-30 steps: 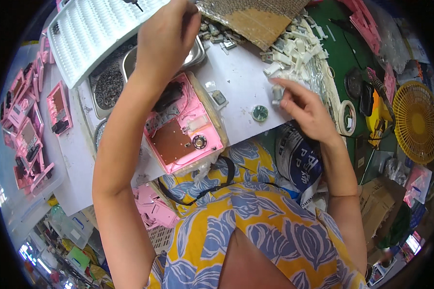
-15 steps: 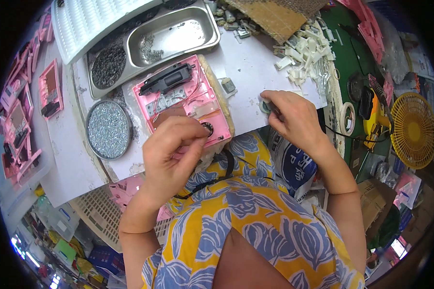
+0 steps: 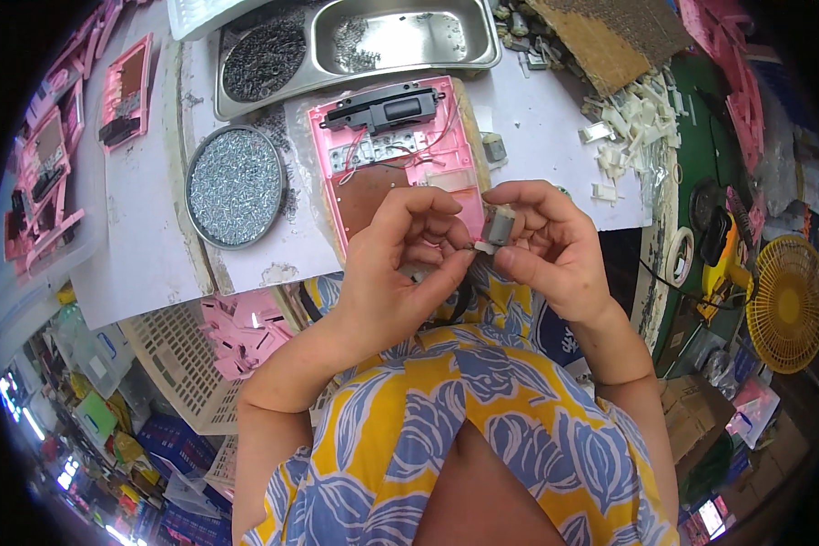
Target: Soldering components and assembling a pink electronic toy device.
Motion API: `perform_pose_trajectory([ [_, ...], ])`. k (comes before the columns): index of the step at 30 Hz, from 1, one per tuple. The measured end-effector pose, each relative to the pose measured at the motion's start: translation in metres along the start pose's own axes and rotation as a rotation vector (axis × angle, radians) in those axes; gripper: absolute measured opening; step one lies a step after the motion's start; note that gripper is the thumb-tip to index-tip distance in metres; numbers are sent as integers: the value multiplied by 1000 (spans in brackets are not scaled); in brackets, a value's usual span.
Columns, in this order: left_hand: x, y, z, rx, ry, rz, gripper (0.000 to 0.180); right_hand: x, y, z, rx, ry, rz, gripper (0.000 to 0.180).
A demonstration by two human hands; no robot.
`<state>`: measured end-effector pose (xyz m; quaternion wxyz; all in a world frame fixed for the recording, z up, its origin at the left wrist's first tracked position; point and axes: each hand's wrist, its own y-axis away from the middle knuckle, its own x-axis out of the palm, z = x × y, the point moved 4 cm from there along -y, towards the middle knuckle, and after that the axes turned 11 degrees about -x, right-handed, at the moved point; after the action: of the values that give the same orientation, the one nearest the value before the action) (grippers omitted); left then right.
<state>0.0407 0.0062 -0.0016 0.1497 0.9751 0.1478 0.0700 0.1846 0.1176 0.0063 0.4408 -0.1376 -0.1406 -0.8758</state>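
My right hand (image 3: pixel 560 255) pinches a small grey motor (image 3: pixel 499 226) with a pale end between its thumb and fingers. Close against it, my left hand (image 3: pixel 382 250) has thumb and forefinger pressed together at the motor's lower end; whatever sits between those tips is too small to make out. Both hands are over the near edge of an open pink plastic housing (image 3: pixel 469 127). Inside the housing are a long black part (image 3: pixel 387 111), a grey metal plate, a brown board (image 3: pixel 359 196) and thin red wires. Another small grey motor (image 3: pixel 493 147) lies just right of the housing.
A round dish of silvery screws (image 3: pixel 235 187) stands left of the housing. Behind is a steel tray (image 3: pixel 409 68) with dark small parts. White plastic pieces (image 3: pixel 632 127) and cardboard (image 3: pixel 610 41) lie at the back right. A yellow fan (image 3: pixel 785 305) stands far right, pink housings left.
My right hand has come left from the table's edge to meet my left hand, and the grey motor now shows in it. My left hand has moved right; the view has shifted too.
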Motion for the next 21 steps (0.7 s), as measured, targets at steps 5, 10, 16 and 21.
perform_pose_trajectory([
  [5,-1,-2,1,36,-27,34,46,-1,-5,-1,20,91,70,50],
  [10,0,-1,1,45,-45,28,45,-1,-1,-1,-11,30,42,50],
  [16,2,2,-3,95,-69,19,46,-1,3,-1,-15,189,27,49],
  [21,1,10,-8,314,-253,-62,48,3,2,12,-477,705,138,50],
])
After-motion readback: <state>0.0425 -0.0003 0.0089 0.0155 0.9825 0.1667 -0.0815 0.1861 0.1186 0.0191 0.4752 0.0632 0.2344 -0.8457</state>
